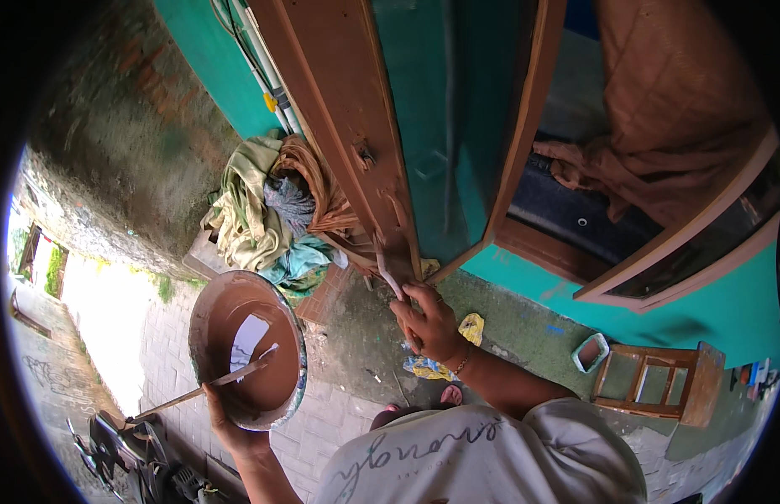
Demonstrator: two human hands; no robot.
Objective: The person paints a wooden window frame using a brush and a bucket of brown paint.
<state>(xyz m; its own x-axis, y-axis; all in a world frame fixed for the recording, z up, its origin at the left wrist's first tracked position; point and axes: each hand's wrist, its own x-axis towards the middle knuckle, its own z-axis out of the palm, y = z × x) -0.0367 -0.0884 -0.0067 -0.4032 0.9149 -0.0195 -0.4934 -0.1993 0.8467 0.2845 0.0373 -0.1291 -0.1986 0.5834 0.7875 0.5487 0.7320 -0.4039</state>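
My left hand [229, 424] is closed on the rim of a bucket [205, 323] at the lower left. Inside it is brown paint [281, 382], and a thin stick [173, 403] leans across the rim, its tip in the paint, close by my left thumb. In my right hand [432, 323] is a paintbrush [392, 275], gripped by its pale handle. The brush's far end meets the lower part of a brown wooden door frame [327, 101]; its bristles are hard to make out against the brown.
A heap of cloths [256, 210] lies beside the frame's foot. Brown fabric [650, 101] hangs over the window [591, 244] on the right. A wooden stool [701, 386] and a small paint container [590, 353] stand on the floor at the right. A motorbike [146, 454] is at lower left.
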